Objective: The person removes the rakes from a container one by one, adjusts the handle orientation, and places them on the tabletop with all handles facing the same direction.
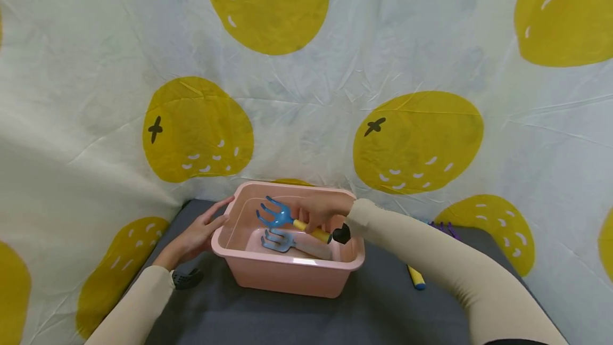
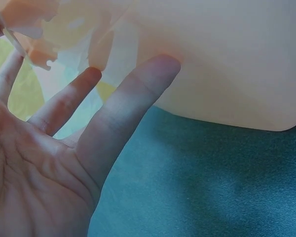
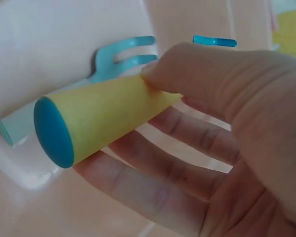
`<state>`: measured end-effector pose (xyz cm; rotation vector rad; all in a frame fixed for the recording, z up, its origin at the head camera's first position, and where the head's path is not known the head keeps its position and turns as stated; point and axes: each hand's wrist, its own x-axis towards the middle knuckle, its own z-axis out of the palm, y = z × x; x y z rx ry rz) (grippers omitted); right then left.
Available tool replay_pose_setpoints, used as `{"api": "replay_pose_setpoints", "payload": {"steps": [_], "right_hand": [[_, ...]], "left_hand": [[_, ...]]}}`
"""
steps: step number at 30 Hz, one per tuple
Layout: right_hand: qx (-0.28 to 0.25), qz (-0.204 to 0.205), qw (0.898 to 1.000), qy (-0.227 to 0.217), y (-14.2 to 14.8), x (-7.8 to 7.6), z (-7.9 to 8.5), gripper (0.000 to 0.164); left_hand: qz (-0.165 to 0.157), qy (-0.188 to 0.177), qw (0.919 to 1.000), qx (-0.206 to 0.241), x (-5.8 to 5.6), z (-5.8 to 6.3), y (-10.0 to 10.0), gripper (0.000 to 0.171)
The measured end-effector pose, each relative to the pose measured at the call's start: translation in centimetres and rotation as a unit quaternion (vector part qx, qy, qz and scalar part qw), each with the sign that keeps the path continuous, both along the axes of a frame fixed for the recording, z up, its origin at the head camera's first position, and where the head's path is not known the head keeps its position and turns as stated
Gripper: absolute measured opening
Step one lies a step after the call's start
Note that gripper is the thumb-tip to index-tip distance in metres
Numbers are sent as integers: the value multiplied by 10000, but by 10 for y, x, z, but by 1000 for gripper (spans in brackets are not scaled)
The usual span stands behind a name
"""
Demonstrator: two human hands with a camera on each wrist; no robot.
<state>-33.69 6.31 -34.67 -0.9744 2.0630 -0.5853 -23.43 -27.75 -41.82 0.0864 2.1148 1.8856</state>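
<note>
A pink plastic tub stands on the dark cloth. My right hand holds a garden hand fork over the inside of the tub. This fork has blue curved tines and a yellow handle with a blue end, which my thumb and fingers pinch in the right wrist view. Below it, a pale blue hand fork with a light handle lies in the tub. My left hand is at the tub's left side, its fairly straight fingers against the outer wall.
To the right of the tub, a yellow handle with a blue end lies on the dark cloth, partly behind my right sleeve. Purple tines show beyond that arm. A white curtain with yellow fruit prints hangs close behind the tub.
</note>
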Motion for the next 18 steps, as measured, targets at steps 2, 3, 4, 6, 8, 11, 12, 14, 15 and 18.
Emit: {"api": "replay_pose_setpoints", "payload": {"steps": [2, 3, 4, 6, 8, 11, 12, 14, 15, 18], "right_hand": [[-19, 14, 9989, 468, 6, 2, 9, 21], [-35, 124, 9969, 782, 9, 2, 12, 42], [-58, 125, 9959, 893, 12, 3, 16, 46], [-77, 94, 9953, 958, 19, 5, 24, 49], [-107, 60, 9950, 990, 25, 7, 30, 51], [-55, -27, 9930, 1177, 36, 12, 39, 47], [-29, -106, 9927, 1200, 39, 14, 43, 48], [-25, -303, 9933, 1118, 48, 18, 48, 47], [-48, -404, 9933, 1086, 53, 19, 51, 47], [-134, -809, 9929, 856, 67, 24, 57, 47]], "left_hand": [[27, -6, 10000, -37, 0, 0, 0, 63], [95, -45, 9999, -45, 0, 0, 0, 62], [75, -40, 9999, -63, 0, 0, 0, 63], [69, -52, 9999, -83, 0, 0, 1, 64], [106, -86, 9999, -104, 0, 0, 1, 65], [110, -106, 9998, -132, 0, 0, 1, 67], [153, -130, 9997, -136, 0, 0, 1, 67], [138, -119, 9997, -136, 1, 0, 1, 68], [127, -110, 9998, -135, 1, 0, 1, 68], [106, -91, 9998, -135, 3, 0, -1, 68]]}}
